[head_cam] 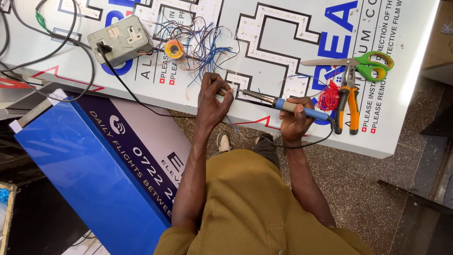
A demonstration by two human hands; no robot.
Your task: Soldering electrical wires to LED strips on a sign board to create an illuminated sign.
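Soldering iron [283, 104]: blue handle, dark metal shaft, black cord trailing from the handle's rear end.
Axis: long axis lies nearly flat across the white sign panel [415, 71], handle at the right, tip pointing left and slightly up-frame.
Place: over the panel's near edge, tip beside the left fingers.
Right hand [295, 120]: closed around the blue handle.
Left hand [213, 101]: fingers pinched on something thin at the tip; what it is cannot be told.
Nearby: orange-handled pliers [350, 101] and green-handled scissors [363, 63] right of the iron; red wire bundle [329, 98] just beside the pliers.
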